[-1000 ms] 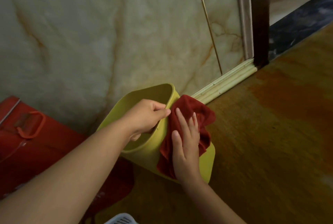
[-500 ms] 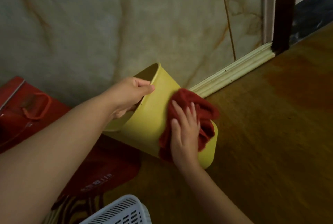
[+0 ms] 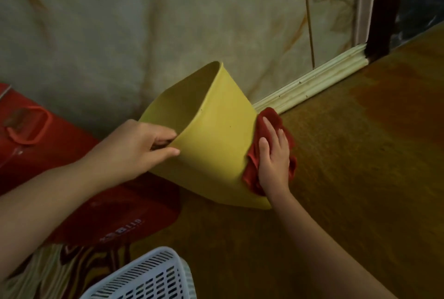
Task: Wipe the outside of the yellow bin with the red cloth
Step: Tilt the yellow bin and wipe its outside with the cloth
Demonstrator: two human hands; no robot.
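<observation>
The yellow bin [image 3: 216, 144] is tipped onto its side on the brown floor, its open mouth turned left toward the wall. My left hand [image 3: 139, 147] grips the near rim, fingers inside and thumb on the outer wall. The red cloth [image 3: 252, 169] is bunched against the bin's base end at the right. My right hand [image 3: 272, 161] lies flat on the cloth with fingers spread, pressing it to the bin.
A marble wall [image 3: 144, 22] with a pale baseboard [image 3: 312, 82] runs close behind the bin. Red bags [image 3: 60, 149] lie at the left, one under the bin's mouth. A white slotted basket [image 3: 149, 274] sits at the bottom edge. A dark door frame [image 3: 384, 10] stands at the upper right.
The bin has been tipped and turned further over, its mouth now facing left. My right hand slid the red cloth down the side to the base end.
</observation>
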